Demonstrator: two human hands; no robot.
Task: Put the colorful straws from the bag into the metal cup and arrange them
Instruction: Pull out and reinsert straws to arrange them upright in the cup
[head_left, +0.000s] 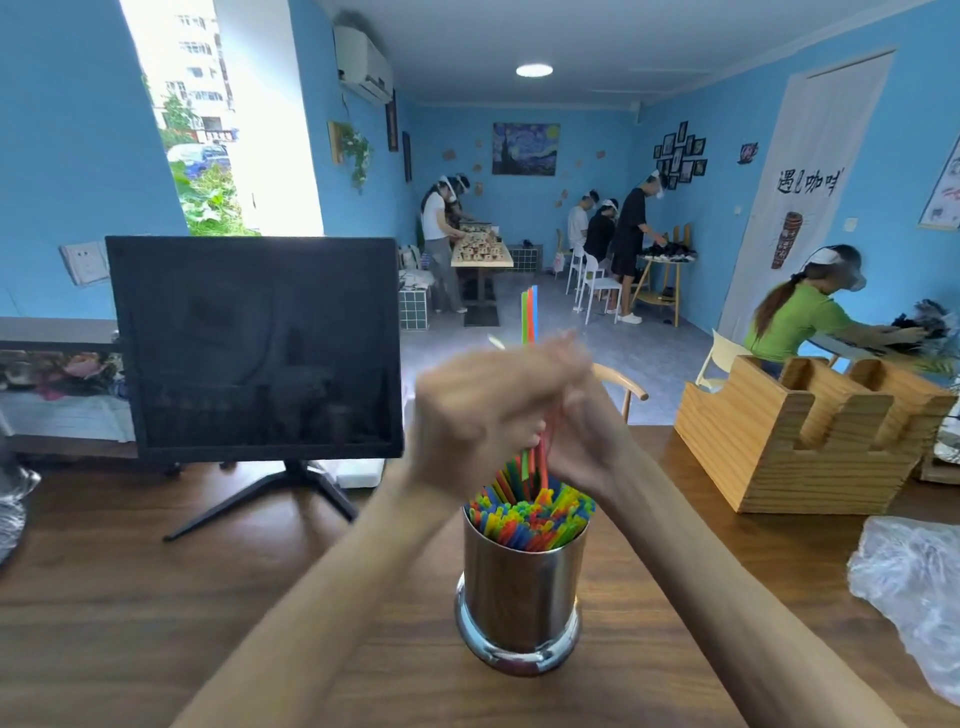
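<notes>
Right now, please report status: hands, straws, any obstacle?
Left hand and right hand pressed together around a few straws above the metal cup. Cup nearly full. Nothing in the way.

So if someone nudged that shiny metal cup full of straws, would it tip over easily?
Probably not easily. The metal cup stands upright on a wider flared base, which should steady it. It is tall and narrow, though, so a push near the rim could rock it. Its polished wall looks slippery, so it may slide on the wooden table.

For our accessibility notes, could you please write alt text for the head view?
Both hands clasp a few colourful plastic straws upright above a shiny metal cup already packed with straws, on a brown wooden table.
</notes>
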